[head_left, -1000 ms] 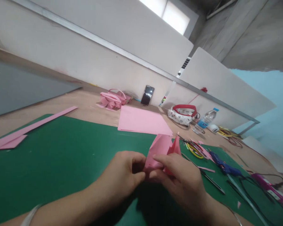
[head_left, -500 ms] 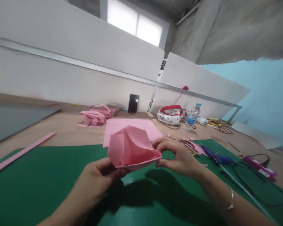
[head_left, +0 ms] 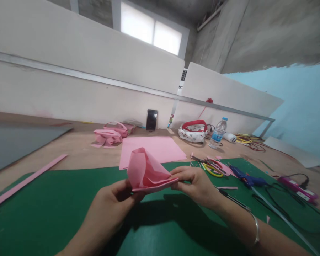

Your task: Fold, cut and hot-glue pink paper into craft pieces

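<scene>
A folded pink paper piece (head_left: 146, 172) is held above the green cutting mat (head_left: 56, 206), puffed open at its left. My left hand (head_left: 114, 204) pinches its lower left edge from below. My right hand (head_left: 197, 185) pinches its right tip, with a bangle on that wrist. Both hands are closed on the paper.
Flat pink sheets (head_left: 152, 149) lie behind the mat, with pink paper bows (head_left: 109, 133), a phone (head_left: 151, 120), a red-rimmed pouch (head_left: 193, 131) and a water bottle (head_left: 218, 133) further back. Scissors (head_left: 210, 167), a blue glue gun (head_left: 246, 177) and cables lie right. A pink strip (head_left: 26, 181) lies left.
The paper was pressed low between both hands, then lifted and spread wide. It has since narrowed and sunk a little, and the view has levelled out.
</scene>
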Demonstrator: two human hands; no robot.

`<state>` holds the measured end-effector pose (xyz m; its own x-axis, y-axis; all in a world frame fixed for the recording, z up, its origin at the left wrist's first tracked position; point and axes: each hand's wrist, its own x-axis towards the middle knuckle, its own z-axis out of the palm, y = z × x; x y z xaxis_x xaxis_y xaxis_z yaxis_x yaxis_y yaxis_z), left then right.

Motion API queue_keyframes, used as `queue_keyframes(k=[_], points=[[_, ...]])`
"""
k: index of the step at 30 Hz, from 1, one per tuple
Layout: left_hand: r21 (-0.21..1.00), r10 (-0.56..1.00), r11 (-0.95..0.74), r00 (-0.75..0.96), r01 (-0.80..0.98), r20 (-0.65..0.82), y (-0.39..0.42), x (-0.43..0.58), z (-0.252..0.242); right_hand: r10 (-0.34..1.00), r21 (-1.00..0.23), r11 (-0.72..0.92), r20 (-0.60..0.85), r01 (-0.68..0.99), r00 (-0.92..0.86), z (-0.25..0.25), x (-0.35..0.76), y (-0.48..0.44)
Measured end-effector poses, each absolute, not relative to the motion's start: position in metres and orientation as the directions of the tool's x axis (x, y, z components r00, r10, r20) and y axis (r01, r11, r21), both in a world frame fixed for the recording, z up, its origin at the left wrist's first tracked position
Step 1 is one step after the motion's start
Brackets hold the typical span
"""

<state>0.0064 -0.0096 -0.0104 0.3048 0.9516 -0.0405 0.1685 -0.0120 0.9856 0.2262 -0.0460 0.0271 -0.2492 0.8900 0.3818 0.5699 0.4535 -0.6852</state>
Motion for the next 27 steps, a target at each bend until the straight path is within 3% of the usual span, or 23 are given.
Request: queue_keyframes(k=[5,8,11,14,16,18,20,21,23,25,27], points=[[0.994,0.955,-0.03,0.295,0.108,-0.003,-0.007,0.008,-0.017,0.874,-0.639,0.486,0.367,0.597,-0.318,0.03,0.228,-0.046],[0.992,0.958,-0.051,0.286,0.111,0.017,-0.002,0.007,-0.024,0.926,-0.725,0.376,0.312,0.577,-0.212,0.027,0.23,-0.045],[0.959,0.972,-0.177,0.193,0.219,0.135,0.004,0.004,-0.027,0.943,-0.766,0.326,0.308,0.555,-0.128,0.02,0.229,-0.044],[0.899,0.97,-0.226,-0.001,0.375,0.244,0.002,-0.002,-0.019,0.905,-0.715,0.384,0.418,0.585,-0.083,0.014,0.225,-0.045],[0.829,0.922,-0.325,-0.044,0.455,0.385,-0.005,-0.005,-0.009,0.864,-0.678,0.431,0.5,0.595,-0.056,0.01,0.22,-0.048],[0.65,0.789,-0.572,0.12,0.5,0.602,-0.013,-0.006,0.0,0.809,-0.625,0.495,0.586,0.604,-0.056,0.005,0.215,-0.05],[0.474,0.664,-0.729,0.346,0.493,0.663,-0.02,-0.006,0.007,0.732,-0.536,0.571,0.676,0.622,-0.089,0.0,0.21,-0.052],[0.447,0.661,-0.741,0.423,0.501,0.62,-0.022,-0.005,0.01,0.689,-0.482,0.606,0.716,0.633,-0.115,-0.002,0.207,-0.052],[0.507,0.759,-0.65,0.46,0.566,0.46,-0.023,-0.002,0.013,0.612,-0.377,0.66,0.771,0.65,-0.174,-0.007,0.202,-0.053],[0.668,0.885,-0.45,0.396,0.593,0.244,-0.022,0.002,0.015,0.566,-0.307,0.69,0.794,0.655,-0.224,-0.011,0.198,-0.053],[0.843,0.951,-0.179,0.309,0.508,0.016,-0.021,0.007,0.015,0.555,-0.288,0.703,0.793,0.65,-0.25,-0.013,0.195,-0.053]])
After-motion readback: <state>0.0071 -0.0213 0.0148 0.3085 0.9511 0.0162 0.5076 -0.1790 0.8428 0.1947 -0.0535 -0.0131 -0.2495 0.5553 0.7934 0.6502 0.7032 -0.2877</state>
